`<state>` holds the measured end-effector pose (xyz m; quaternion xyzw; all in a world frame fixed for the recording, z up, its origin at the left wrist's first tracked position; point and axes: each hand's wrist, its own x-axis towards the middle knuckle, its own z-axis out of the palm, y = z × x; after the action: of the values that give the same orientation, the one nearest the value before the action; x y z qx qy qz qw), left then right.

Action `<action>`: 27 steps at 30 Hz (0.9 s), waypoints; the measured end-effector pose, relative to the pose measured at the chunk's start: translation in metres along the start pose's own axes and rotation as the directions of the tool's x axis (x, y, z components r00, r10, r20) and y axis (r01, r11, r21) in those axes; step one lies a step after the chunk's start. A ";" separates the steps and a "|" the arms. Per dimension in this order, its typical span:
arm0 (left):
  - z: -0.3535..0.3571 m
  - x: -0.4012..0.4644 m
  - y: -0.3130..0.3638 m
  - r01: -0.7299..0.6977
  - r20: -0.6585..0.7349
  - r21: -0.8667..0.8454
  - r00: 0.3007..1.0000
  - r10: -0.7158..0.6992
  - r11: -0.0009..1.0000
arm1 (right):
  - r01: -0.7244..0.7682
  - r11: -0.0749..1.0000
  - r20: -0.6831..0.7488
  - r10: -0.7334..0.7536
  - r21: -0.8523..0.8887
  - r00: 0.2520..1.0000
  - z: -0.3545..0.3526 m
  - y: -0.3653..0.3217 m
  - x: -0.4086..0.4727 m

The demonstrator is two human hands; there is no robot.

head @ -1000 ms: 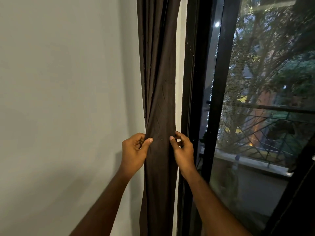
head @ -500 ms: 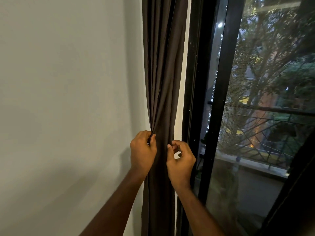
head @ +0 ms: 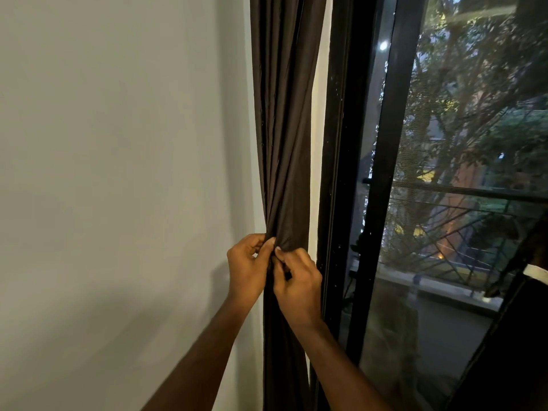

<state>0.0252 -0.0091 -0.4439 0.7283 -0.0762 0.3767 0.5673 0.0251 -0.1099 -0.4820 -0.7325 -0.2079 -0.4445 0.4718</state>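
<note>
Fingers [head: 298,258] pinch gathered curtain [head: 284,143], window frame [head: 338,173] beside

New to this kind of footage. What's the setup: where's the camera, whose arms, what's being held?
No robot here. A person works with bare hands, and one wide-angle camera worn on their head looks forward and down, so the two arms rising from the bottom edge are the wearer's own. The left hand and right hand both grip a dark brown curtain, bunching it into a narrow bundle, thumbs close together. There is no table: the curtain hangs between a pale wall on the left and a black window frame on the right. Trees and a railing show through the glass.
</note>
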 end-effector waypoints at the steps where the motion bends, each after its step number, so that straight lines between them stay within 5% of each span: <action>1: -0.001 -0.002 0.002 0.011 0.013 -0.023 1.000 -0.011 1.000 | -0.007 1.000 0.005 0.007 0.004 1.000 0.001 0.000 -0.001; 10: -0.002 0.002 0.007 -0.034 0.008 0.049 0.999 0.034 0.998 | 0.034 0.995 0.142 -0.047 0.091 0.989 0.000 -0.004 -0.002; 15: -0.014 0.002 0.005 -0.023 0.109 -0.003 0.994 0.023 1.000 | -0.329 0.871 -0.021 0.361 0.365 0.932 -0.022 0.015 0.021; 18: -0.019 -0.002 0.011 0.007 0.150 -0.071 0.989 0.003 0.997 | -0.621 0.626 0.183 0.619 0.472 0.764 -0.026 0.050 0.043; 20: -0.023 -0.003 0.011 0.037 0.177 -0.094 0.984 -0.020 0.995 | -0.696 0.559 0.333 0.618 0.451 0.712 -0.029 0.065 0.052; 23: -0.026 -0.002 0.011 0.062 0.168 -0.106 0.985 -0.043 0.992 | -0.645 0.607 0.370 0.528 0.464 0.764 -0.034 0.057 0.056; 27: -0.025 -0.001 0.013 0.055 0.110 -0.090 0.993 -0.045 0.994 | -0.605 0.660 0.246 0.560 0.446 0.791 -0.033 0.054 0.046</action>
<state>0.0056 0.0080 -0.4329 0.7221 -0.1059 0.3183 0.6051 0.0730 -0.1693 -0.4647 -0.6297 -0.0908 -0.1674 0.7531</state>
